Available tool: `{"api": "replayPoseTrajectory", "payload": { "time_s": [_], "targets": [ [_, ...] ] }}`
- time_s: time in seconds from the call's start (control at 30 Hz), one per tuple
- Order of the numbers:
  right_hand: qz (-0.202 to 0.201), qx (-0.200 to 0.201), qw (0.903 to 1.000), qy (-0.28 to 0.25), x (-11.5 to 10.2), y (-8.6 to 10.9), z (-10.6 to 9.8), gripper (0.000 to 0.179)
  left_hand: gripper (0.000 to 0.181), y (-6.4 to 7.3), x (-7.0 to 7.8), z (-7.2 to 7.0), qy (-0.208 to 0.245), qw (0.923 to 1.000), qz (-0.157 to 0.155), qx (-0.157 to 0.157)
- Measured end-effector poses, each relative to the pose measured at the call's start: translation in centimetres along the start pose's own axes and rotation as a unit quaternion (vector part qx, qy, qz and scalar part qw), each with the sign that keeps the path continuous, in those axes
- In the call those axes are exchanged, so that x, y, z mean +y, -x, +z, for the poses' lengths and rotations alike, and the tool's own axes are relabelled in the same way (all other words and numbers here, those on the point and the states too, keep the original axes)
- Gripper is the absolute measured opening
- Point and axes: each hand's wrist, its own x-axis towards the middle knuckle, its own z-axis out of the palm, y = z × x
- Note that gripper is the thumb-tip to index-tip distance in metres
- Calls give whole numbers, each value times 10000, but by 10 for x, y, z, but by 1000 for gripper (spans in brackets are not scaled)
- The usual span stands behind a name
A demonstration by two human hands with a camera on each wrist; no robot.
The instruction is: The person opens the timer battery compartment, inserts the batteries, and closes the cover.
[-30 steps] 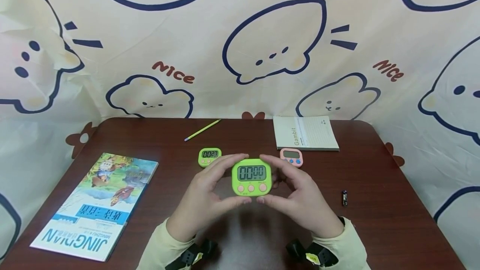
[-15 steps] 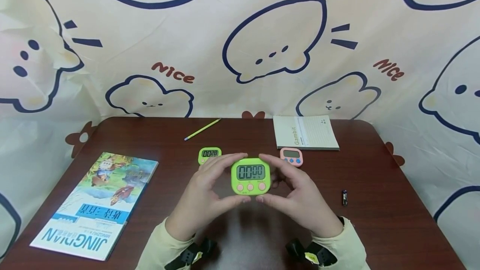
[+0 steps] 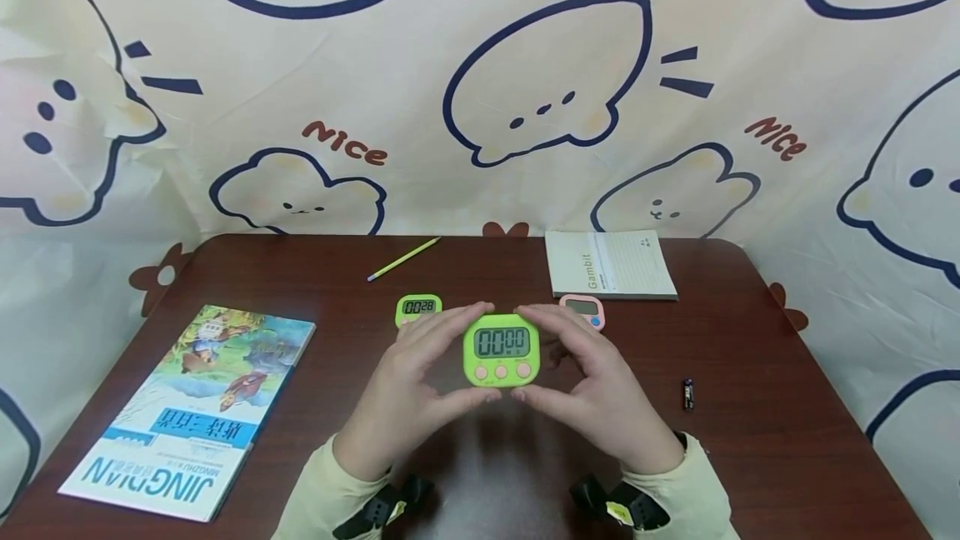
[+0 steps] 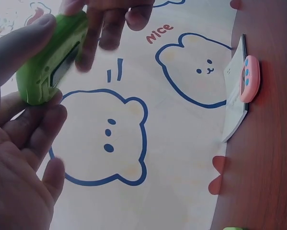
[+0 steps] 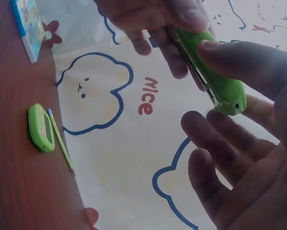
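Observation:
A green digital timer (image 3: pixel 501 348) is held up over the table with its screen towards me, reading zeros above a row of pink buttons. My left hand (image 3: pixel 416 390) grips its left side between thumb and fingers, and my right hand (image 3: pixel 592 386) does the same on the right. Both thumbs lie along the bottom edge. In the left wrist view the timer (image 4: pixel 33 79) appears from the side; in the right wrist view a dark slot shows along the back of the timer (image 5: pixel 217 76). Fingers behind it are partly hidden in the head view.
Behind the hands lie a second green timer (image 3: pixel 417 307) reading 0028 and a pink timer (image 3: pixel 587 308), both partly covered. A pencil (image 3: pixel 405 259) and a notebook (image 3: pixel 611 265) lie at the back. A book (image 3: pixel 187 415) is at left, a small battery (image 3: pixel 687 394) at right.
Both hands have risen very slightly with the green timer. On the second green timer the reading has gone from 0027 to 0028.

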Motion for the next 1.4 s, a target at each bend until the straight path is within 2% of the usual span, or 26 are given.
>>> {"api": "replayPoseTrajectory", "payload": {
  "time_s": [0.2, 0.5, 0.97, 1.17, 1.23, 1.4],
  "targets": [
    [-82, 64, 9995, 284, -1, 0, 0, 76, 86, 0, 0, 1, 73, 9999, 81, -21],
    [-220, 103, 9986, 465, 2, 0, 1, 74, 84, 1, -1, -1, 183, 9998, -37, -121],
    [139, 66, 9990, 424, 5, 0, 2, 73, 82, 2, -3, -2, 235, 9997, -31, -101],
    [232, 68, 9985, 494, 17, 0, 2, 71, 77, -1, -18, 7, 340, 9993, 123, -124],
    [292, 37, 9974, 658, 24, -3, 3, 72, 76, -5, -26, 12, 168, 9997, 1, -201],
    [520, -217, 9931, 1033, 45, -18, 7, 72, 72, -13, -46, 23, -206, 9976, -542, -380]
  ]
}}
